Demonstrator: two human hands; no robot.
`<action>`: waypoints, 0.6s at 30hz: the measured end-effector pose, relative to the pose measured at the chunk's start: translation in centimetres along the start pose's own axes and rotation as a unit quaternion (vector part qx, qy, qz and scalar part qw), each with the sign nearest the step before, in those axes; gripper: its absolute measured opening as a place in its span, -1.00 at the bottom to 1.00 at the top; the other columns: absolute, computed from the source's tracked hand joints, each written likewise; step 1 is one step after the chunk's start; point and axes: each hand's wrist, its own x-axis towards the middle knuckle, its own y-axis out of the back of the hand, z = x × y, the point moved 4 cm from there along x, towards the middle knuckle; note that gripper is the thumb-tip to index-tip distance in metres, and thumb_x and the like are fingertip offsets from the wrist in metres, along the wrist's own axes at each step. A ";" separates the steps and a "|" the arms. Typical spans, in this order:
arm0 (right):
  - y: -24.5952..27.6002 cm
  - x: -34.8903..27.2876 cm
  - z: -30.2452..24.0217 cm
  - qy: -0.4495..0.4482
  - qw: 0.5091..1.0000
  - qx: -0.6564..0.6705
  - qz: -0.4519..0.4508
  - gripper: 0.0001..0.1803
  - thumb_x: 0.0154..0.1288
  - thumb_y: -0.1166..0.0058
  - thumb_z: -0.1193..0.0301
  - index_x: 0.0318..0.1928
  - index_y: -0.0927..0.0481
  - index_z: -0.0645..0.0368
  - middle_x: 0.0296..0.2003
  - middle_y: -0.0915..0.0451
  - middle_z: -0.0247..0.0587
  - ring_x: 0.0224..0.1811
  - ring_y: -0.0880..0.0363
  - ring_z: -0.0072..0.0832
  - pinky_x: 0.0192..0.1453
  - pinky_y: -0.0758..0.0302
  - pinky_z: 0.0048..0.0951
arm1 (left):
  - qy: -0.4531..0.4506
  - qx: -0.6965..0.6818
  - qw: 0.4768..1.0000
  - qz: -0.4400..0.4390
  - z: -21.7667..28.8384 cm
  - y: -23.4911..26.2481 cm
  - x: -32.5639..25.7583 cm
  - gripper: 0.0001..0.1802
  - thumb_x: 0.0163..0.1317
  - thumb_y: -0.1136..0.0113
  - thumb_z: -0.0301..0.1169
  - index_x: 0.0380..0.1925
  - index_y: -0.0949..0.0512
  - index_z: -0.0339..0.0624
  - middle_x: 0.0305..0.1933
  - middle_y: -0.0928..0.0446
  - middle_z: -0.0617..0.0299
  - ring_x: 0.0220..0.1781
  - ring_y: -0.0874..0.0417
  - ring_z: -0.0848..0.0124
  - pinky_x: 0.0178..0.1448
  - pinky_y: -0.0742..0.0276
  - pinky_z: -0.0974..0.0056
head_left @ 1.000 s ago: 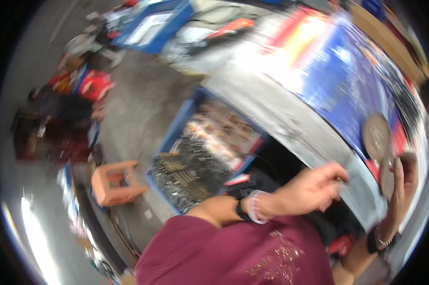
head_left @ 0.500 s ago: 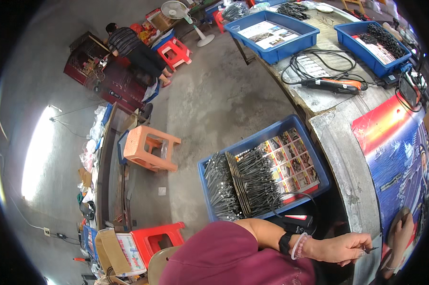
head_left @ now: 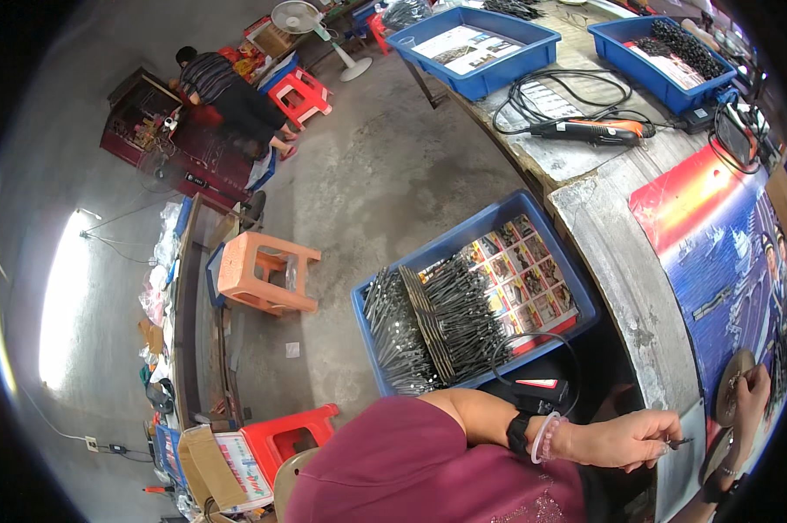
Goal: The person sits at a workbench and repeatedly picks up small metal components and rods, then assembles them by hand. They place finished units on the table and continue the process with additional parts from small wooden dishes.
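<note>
My left hand (head_left: 624, 440), with a black watch and pink beads at its wrist, pinches a small dark piece (head_left: 683, 443) over the table's near edge. What kind of piece it is, I cannot make out. At the far right, my right hand (head_left: 749, 397) has its fingers drawn together beside a round brownish disc (head_left: 732, 390). Anything between those fingers is too small to tell. Left of my arm, a blue crate (head_left: 576, 253) holds bundled thin black rods (head_left: 463, 305) and a brown corrugated strip across them.
A colourful printed sheet (head_left: 725, 253) covers part of the worktable (head_left: 603, 218). Beyond lie an orange-and-black power tool (head_left: 598, 132), a coiled cable and two blue trays (head_left: 489, 78). Plastic stools (head_left: 267, 270) stand on the floor. Another person (head_left: 228, 96) bends over a dark red cabinet.
My right hand has moved up along the sheet to the disc, its fingers now drawn together. My left hand stays near the table edge with the dark piece. The whole view has shifted slightly.
</note>
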 end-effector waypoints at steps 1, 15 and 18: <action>-0.1 -0.1 -0.1 0.002 1.000 0.011 -0.005 -0.82 0.16 0.09 0.60 -0.42 -0.17 0.26 -0.51 -0.10 -0.27 -0.44 -0.08 -0.52 -0.35 -0.16 -0.44 | 0.003 -0.002 1.000 0.001 0.0 -0.1 -0.1 -0.76 0.36 0.10 -0.49 0.00 -0.30 -0.27 -0.43 -0.39 0.28 -0.58 -0.33 0.64 -0.52 -0.27 0.51; -0.2 -0.8 1.2 0.015 0.979 0.199 0.048 -0.96 0.35 0.06 0.57 -0.22 -0.39 0.25 -0.43 -0.33 -0.44 -0.45 -0.27 -0.72 -0.38 -0.25 -0.62 | 0.013 -0.005 1.000 -0.004 -0.4 -0.8 -0.1 -0.76 0.34 0.11 -0.51 0.00 -0.29 -0.27 -0.47 -0.37 0.30 -0.59 -0.33 0.63 -0.53 -0.24 0.50; 0.0 -0.8 1.1 0.007 0.985 0.173 0.023 -0.94 0.37 0.04 0.53 -0.20 -0.43 0.25 -0.40 -0.36 -0.44 -0.43 -0.29 -0.74 -0.37 -0.27 -0.65 | 0.012 -0.004 1.000 -0.005 -0.6 -0.9 0.0 -0.76 0.34 0.11 -0.51 0.00 -0.29 -0.27 -0.46 -0.37 0.30 -0.59 -0.32 0.64 -0.53 -0.23 0.51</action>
